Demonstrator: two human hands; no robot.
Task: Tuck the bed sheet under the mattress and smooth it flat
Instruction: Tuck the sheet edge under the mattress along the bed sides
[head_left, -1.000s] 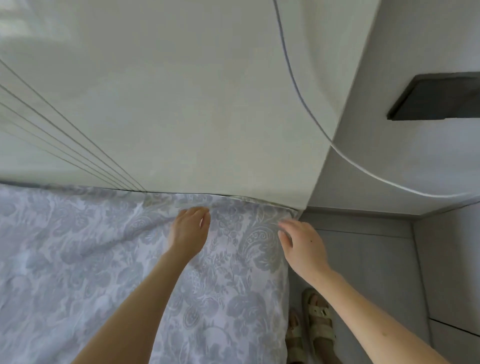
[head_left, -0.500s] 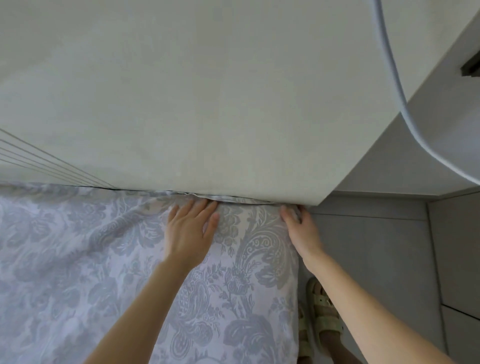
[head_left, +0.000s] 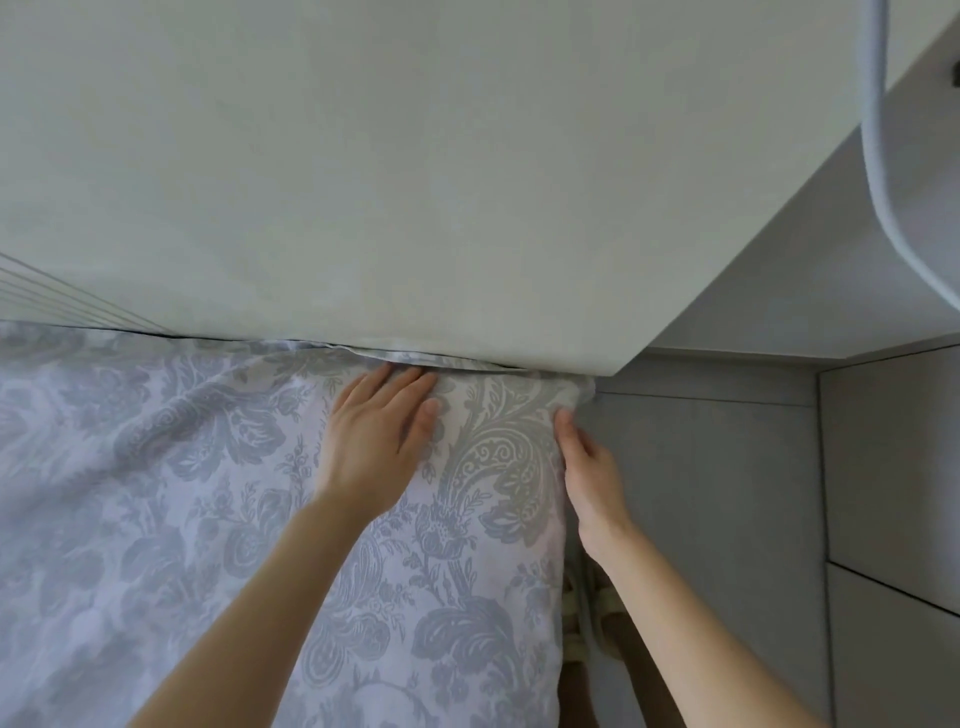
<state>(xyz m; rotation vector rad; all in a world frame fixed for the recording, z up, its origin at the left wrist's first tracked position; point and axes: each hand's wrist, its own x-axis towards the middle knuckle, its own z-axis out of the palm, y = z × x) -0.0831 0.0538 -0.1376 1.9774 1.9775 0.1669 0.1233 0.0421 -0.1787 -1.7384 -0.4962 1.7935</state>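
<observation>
Grey-patterned bed sheet (head_left: 182, 493) covers the mattress beneath our forearms. Our left hand (head_left: 371, 447) lies flat on it, fingers straight, tips at the seam under the pale panel (head_left: 415, 208). Our right hand (head_left: 589, 467) hugs the corner's side, thumb on top; its fingers drop from sight, so we cannot tell their grip. Beyond the fingertips a fold shows: we judge this tuck unfinished, and creases left of the fingers await smoothing.

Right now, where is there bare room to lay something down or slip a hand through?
Widest free patch: the bed sheet left of the left hand, up to the white panel. Also the grey floor between bed edge and cabinet. Crowded: the corner, where the right hand meets the edge, and by the sandals.
</observation>
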